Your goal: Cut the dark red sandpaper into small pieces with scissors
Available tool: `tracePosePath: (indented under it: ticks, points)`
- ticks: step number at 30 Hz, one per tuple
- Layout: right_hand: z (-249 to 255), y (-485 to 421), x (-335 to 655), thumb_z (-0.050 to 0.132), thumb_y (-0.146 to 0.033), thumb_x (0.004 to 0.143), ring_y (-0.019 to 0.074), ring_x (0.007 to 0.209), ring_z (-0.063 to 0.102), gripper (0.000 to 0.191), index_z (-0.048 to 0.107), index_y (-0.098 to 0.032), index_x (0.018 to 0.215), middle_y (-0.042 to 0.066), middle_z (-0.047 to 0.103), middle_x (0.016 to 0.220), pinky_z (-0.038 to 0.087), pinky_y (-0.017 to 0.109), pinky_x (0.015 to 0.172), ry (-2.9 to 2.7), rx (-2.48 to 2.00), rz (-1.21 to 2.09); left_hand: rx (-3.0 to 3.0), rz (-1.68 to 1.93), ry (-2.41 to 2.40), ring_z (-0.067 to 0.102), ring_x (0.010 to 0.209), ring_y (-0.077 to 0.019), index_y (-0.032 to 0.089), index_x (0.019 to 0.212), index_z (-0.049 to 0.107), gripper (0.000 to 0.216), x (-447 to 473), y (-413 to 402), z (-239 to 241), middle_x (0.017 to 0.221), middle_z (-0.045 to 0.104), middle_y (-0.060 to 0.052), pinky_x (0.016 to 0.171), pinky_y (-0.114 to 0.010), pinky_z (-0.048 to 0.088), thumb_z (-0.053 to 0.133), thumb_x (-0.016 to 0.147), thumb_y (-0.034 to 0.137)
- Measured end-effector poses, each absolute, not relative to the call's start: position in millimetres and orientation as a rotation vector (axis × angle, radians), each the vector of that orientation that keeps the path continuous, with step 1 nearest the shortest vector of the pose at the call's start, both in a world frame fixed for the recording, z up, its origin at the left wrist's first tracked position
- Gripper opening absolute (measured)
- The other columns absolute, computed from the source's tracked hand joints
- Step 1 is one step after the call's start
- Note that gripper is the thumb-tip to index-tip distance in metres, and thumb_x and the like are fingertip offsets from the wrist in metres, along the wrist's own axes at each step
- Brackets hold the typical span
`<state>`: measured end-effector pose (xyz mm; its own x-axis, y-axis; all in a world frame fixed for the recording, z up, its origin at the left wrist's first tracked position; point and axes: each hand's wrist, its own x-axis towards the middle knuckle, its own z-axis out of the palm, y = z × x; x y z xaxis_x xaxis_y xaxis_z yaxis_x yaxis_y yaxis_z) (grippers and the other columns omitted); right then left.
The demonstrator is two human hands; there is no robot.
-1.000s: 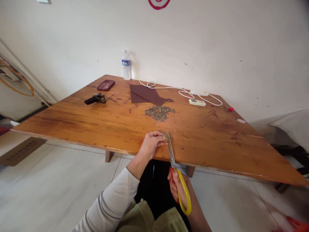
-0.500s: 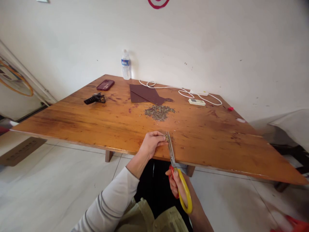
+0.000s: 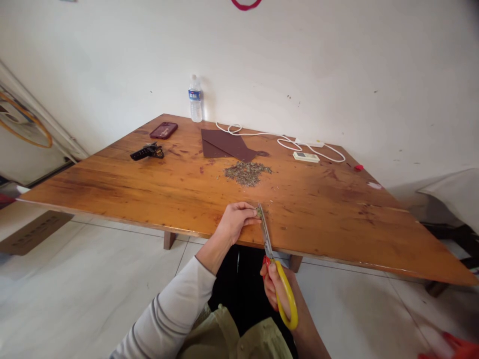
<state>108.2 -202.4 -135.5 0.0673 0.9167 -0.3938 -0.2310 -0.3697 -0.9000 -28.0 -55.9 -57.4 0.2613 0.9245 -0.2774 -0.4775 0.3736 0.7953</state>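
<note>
My left hand (image 3: 238,219) is at the table's front edge, closed in a pinch on a small bunch of dry greenish stems (image 3: 259,213). My right hand (image 3: 275,286) grips scissors (image 3: 266,234) with one yellow and one red handle. Their metal blades point away from me and lie against the bunch, just right of my left fingertips. The blades look nearly closed. Beyond my hands, a pile of short, dry cut bits (image 3: 247,173) is spread on the wooden table (image 3: 179,184).
Dark brown sheets (image 3: 224,144) lie behind the pile. A clear bottle (image 3: 195,99) stands by the wall. At left are a phone (image 3: 163,130) and a black hair clip (image 3: 147,151). A white cable (image 3: 258,133) and a small pale device (image 3: 306,157) lie at right.
The scissor blades have come closer together at the bunch. My left hand has hardly moved and keeps its pinch. The view has shifted very slightly.
</note>
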Motion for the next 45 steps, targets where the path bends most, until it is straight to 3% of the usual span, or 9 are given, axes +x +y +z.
tracePosePath:
  ticks: [6, 12, 27, 37, 45]
  points:
    - [-138, -198, 109, 0.067, -0.082, 0.068, 0.0064, 0.036, 0.030, 0.065, 0.069, -0.019, 0.084, -0.008, 0.039, 0.049, 0.029, 0.021, 0.034, -0.766, -1.327, 1.501, 0.661, 1.033, 0.819, 0.062, 0.054, -0.0123, 0.010, 0.058, 0.065, 0.014, -29, -56, -56, 0.058, 0.064, -0.003, 0.063, -0.029, 0.059, 0.077, 0.063, 0.003]
    - [-135, -199, 113, 0.069, -0.077, 0.071, 0.0069, 0.037, 0.029, 0.060, 0.070, -0.019, 0.086, -0.008, 0.038, 0.052, 0.027, 0.022, 0.034, -0.781, -1.332, 1.498, 0.694, 1.008, 0.817, 0.063, 0.055, -0.0125, 0.010, 0.058, 0.064, 0.018, -29, -55, -57, 0.059, 0.065, -0.004, 0.063, -0.029, 0.059, 0.081, 0.062, 0.005]
    - [-121, -203, 106, 0.063, -0.082, 0.071, 0.0028, 0.034, 0.025, 0.065, 0.057, -0.018, 0.076, -0.014, 0.034, 0.045, 0.023, 0.014, 0.030, -0.805, -1.402, 1.522, 0.680, 0.990, 0.838, 0.062, 0.053, -0.0135, 0.010, 0.057, 0.063, 0.015, -30, -56, -54, 0.056, 0.063, -0.004, 0.062, -0.030, 0.059, 0.073, 0.062, 0.000]
    - [-126, -200, 111, 0.058, -0.081, 0.078, 0.0045, 0.039, 0.032, 0.070, 0.065, -0.013, 0.093, -0.010, 0.039, 0.053, 0.027, 0.018, 0.036, -0.925, -1.299, 1.500, 0.725, 0.969, 0.822, 0.061, 0.056, -0.0123, 0.010, 0.054, 0.063, 0.015, -31, -55, -56, 0.058, 0.063, -0.004, 0.064, -0.030, 0.058, 0.075, 0.059, 0.003]
    - [-137, -200, 126, 0.061, -0.083, 0.074, 0.0036, 0.036, 0.025, 0.066, 0.060, -0.018, 0.084, -0.013, 0.032, 0.049, 0.025, 0.017, 0.032, -0.918, -1.378, 1.565, 0.743, 0.944, 0.799, 0.062, 0.058, -0.0132, 0.009, 0.056, 0.065, 0.012, -32, -54, -58, 0.061, 0.065, -0.005, 0.067, -0.032, 0.058, 0.076, 0.059, 0.003]
